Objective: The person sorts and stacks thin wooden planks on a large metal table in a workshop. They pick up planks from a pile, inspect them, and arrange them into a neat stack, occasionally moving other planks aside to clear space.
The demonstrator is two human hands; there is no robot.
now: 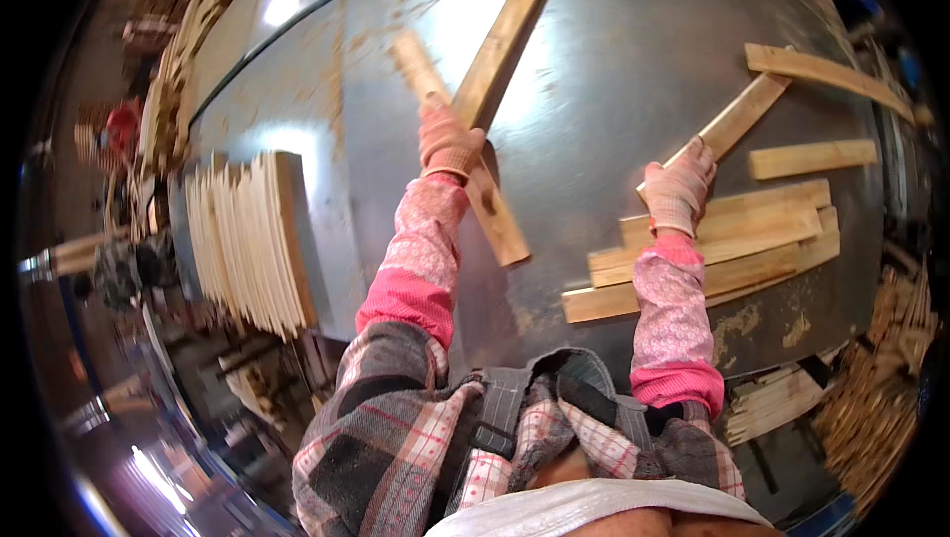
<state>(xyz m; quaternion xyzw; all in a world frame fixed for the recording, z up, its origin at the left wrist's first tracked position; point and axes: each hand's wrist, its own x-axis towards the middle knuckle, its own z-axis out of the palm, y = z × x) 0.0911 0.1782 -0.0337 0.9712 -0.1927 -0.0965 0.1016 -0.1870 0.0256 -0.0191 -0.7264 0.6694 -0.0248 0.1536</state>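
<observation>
My left hand (450,144), in a pinkish work glove, is closed round a narrow wooden board (498,215) that slants across the metal table and shows a dark knot near its lower end. Another wooden board (507,34) meets it at an angle just beyond my fingers. On the right, my gloved right hand (680,188) grips the near end of a board (740,119), its fingers curled over the edge. That board's far end reaches a slightly curved board (831,77). Beside my right wrist lie several overlapping boards (737,230).
The metal table (594,72) carries scattered sawdust. A row of boards (242,240) stands packed at its left end. One short board (813,158) lies at the right. Wood strips (881,408) are heaped beyond the right edge, and more timber (183,92) is piled at the far left.
</observation>
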